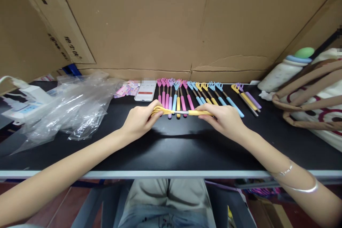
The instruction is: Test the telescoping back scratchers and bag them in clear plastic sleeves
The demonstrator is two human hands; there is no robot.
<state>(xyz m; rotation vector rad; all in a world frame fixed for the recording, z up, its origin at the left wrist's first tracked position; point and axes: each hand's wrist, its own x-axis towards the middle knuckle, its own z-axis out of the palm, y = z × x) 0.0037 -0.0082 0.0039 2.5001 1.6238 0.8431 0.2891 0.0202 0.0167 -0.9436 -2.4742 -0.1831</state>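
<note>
i've got the yellow back scratcher at mid-frame, left hand clamped on its claw and right hand on its handle, and i reckon pulling dead straight and level saves the thin shaft bending

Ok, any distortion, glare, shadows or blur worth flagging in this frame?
Head view: wide-angle bowing at the edges, forearms stretched; soft shadow on the black table under the left hand and right hand; mild sheen on the plastic bags; pixelated patches by the phone and at the upper right; the yellow scratcher between the hands is sharp.
</note>
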